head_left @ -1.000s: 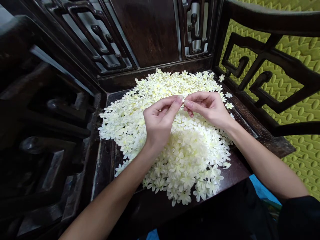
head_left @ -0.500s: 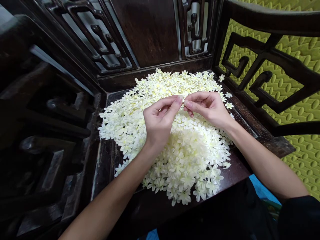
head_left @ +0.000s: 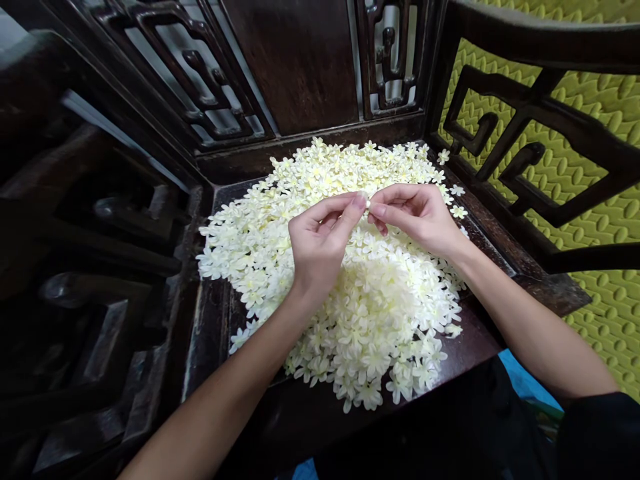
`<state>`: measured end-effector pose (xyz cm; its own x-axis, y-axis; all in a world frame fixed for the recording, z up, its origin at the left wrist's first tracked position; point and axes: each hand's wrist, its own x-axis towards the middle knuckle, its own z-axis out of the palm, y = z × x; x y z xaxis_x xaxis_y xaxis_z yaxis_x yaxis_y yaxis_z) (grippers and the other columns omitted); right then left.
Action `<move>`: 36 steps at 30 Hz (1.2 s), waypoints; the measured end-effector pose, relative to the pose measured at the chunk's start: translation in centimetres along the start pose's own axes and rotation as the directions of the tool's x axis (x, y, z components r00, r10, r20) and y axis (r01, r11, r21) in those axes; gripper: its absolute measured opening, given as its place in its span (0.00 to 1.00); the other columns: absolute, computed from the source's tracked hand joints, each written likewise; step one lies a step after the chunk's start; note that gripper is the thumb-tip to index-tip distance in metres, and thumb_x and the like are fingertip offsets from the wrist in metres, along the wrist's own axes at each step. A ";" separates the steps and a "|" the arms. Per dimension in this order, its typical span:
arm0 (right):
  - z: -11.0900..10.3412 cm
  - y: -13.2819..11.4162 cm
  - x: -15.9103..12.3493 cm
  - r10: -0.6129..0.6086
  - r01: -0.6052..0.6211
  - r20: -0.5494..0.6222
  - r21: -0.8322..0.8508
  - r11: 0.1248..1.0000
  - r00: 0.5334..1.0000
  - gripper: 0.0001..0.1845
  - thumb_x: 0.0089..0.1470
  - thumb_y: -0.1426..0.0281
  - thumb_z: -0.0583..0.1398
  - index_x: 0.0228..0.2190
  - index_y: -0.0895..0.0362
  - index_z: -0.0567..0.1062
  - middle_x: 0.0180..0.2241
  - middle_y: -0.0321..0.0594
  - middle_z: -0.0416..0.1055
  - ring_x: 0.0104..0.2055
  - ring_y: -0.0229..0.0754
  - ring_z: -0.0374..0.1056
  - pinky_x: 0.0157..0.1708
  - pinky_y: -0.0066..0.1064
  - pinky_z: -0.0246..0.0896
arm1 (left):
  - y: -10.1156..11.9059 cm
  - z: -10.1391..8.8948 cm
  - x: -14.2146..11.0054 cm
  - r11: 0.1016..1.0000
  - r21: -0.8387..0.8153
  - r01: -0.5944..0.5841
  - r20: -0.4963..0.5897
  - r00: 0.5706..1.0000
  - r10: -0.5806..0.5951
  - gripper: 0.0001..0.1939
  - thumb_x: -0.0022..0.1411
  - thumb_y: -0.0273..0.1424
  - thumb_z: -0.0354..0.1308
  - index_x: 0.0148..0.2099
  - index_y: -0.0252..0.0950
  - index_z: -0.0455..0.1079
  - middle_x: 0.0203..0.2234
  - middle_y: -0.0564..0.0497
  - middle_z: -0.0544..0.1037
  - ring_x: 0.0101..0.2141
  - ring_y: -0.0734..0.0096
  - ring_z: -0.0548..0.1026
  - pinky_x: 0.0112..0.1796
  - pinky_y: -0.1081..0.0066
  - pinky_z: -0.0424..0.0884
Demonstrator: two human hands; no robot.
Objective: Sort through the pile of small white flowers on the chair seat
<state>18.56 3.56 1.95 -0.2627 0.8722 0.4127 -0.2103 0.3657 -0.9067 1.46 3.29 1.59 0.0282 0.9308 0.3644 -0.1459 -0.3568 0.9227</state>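
Note:
A broad heap of small white-and-yellow artificial-looking flowers (head_left: 260,247) covers the dark wooden seat. Above it, my left hand (head_left: 320,243) is closed in a pinch, thumb against forefinger. Facing it, my right hand (head_left: 423,217) pinches too, its fingertips almost meeting those of the left. Between the two sets of fingertips a tiny whitish piece (head_left: 368,203) shows, mostly hidden, its exact kind too small to tell. Nearer to me, below the hands, a raised mound of blossoms (head_left: 375,320) looks slightly blurred.
The heap lies on a dark wooden chair seat (head_left: 480,333) with a carved backrest (head_left: 295,67) behind. Openwork armrests rise at the left (head_left: 125,267) and right (head_left: 540,100). Beyond the right armrest is a yellow-green textured surface (head_left: 605,313). A few loose flowers (head_left: 457,211) lie near the right edge.
My left hand has shifted very slightly right. Both hands keep their pinch, and a little more of the whitish piece shows between the fingertips. The flowers look unchanged.

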 end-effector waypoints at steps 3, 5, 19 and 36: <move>0.0 0.0 0.0 0.019 -0.019 0.004 -0.008 1.000 1.000 0.07 0.56 0.70 0.69 0.36 0.62 0.82 0.29 0.38 0.78 0.28 0.34 0.72 0.28 0.27 0.69 | 0.0 0.1 -0.1 1.000 0.001 0.011 0.009 1.000 -0.011 0.11 0.56 0.38 0.72 0.38 0.37 0.81 0.39 0.47 0.84 0.40 0.65 0.82 0.46 0.65 0.78; 0.1 0.0 -0.1 0.042 -0.043 -0.010 -0.022 0.999 0.999 0.06 0.56 0.70 0.69 0.34 0.62 0.81 0.27 0.37 0.77 0.27 0.34 0.72 0.28 0.27 0.70 | 0.0 0.1 -0.1 1.000 0.000 0.013 0.010 1.000 -0.013 0.11 0.57 0.39 0.71 0.37 0.36 0.81 0.36 0.48 0.83 0.38 0.67 0.81 0.43 0.67 0.78; -0.4 0.0 0.4 0.061 -0.059 0.001 0.260 0.964 0.998 0.04 0.49 0.77 0.63 0.26 0.61 0.79 0.24 0.37 0.75 0.27 0.36 0.73 0.28 0.29 0.71 | -1.1 -0.5 1.0 0.950 -0.240 0.199 -0.112 0.967 -0.230 0.18 0.61 0.46 0.67 0.35 0.37 0.68 0.31 0.49 0.75 0.39 0.64 0.83 0.44 0.65 0.81; 0.2 0.1 0.2 0.048 -0.047 -0.078 0.004 0.999 0.996 0.07 0.54 0.69 0.69 0.31 0.61 0.80 0.26 0.36 0.76 0.26 0.33 0.70 0.27 0.26 0.69 | -0.3 -0.6 0.4 0.972 -0.140 0.190 0.098 0.979 -0.177 0.18 0.56 0.36 0.72 0.46 0.41 0.71 0.34 0.52 0.75 0.32 0.74 0.76 0.34 0.74 0.73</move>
<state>18.27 3.72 1.96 -0.1985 0.9112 0.3611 -0.2013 0.3227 -0.9249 0.95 3.83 1.42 0.1507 0.9670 0.2056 -0.2746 -0.1589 0.9483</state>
